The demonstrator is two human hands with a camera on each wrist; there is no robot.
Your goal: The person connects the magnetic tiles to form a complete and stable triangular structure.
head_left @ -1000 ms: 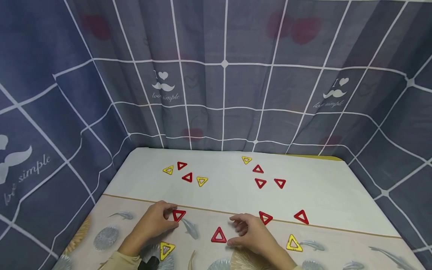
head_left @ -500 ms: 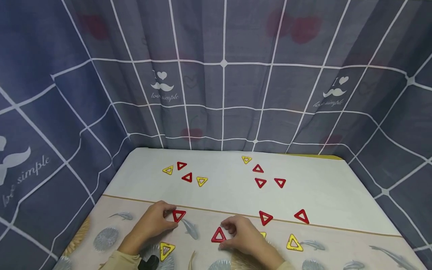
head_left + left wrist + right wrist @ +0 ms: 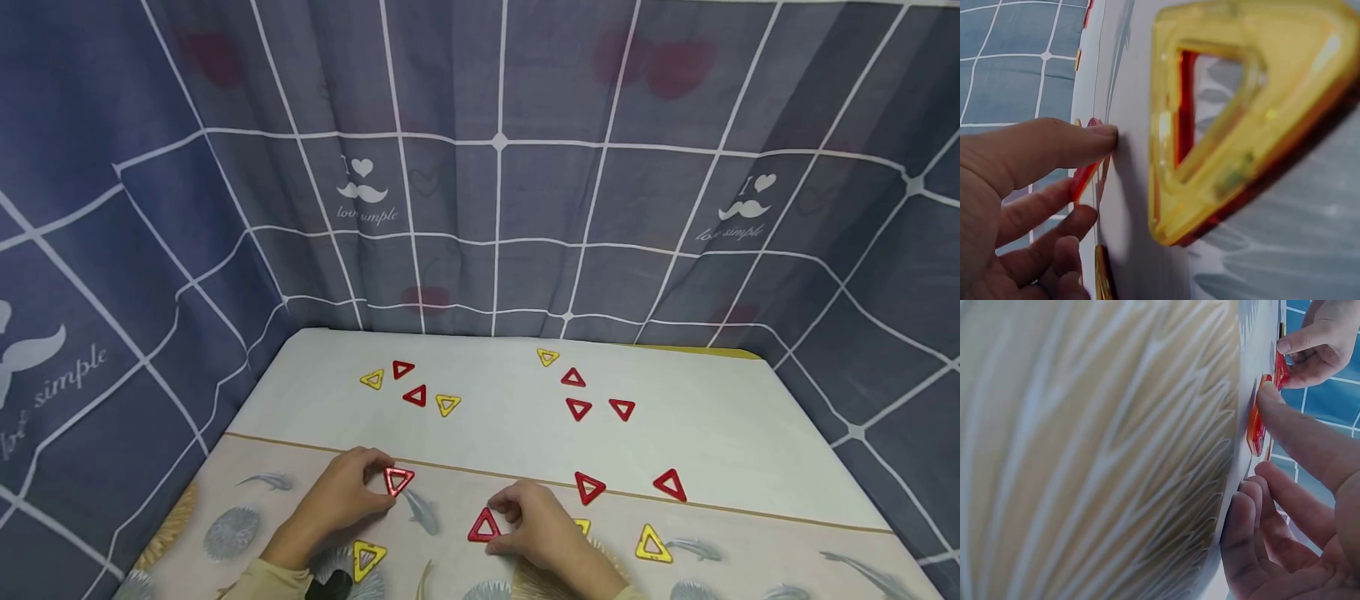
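In the head view, my left hand (image 3: pixel 348 487) pinches a red triangular magnetic tile (image 3: pixel 389 487) by its left side, thumb below and index finger above. The left wrist view shows that red tile (image 3: pixel 1083 178) between the fingers, partly hidden by the thumb. My right hand (image 3: pixel 543 529) has its thumb and index finger at the right side of another red tile (image 3: pixel 474 534), pinching it. That tile (image 3: pixel 1256 428) appears edge-on in the right wrist view, thumb at one corner and index fingertip at the other. A yellow tile (image 3: pixel 360 562) lies below the left hand.
Behind the right hand, a yellow tile (image 3: pixel 582 525) is mostly covered. To the right lie a yellow tile (image 3: pixel 641 550) and red tiles (image 3: pixel 584 492) (image 3: pixel 662 482). Several red and yellow tiles lie farther back on the white tabletop (image 3: pixel 502 433). A checked curtain (image 3: pixel 450 192) encloses the table.
My right hand has moved left and now pinches the middle red tile, uncovering part of a yellow one behind it. The left hand stays put; its red tile now catches the light.
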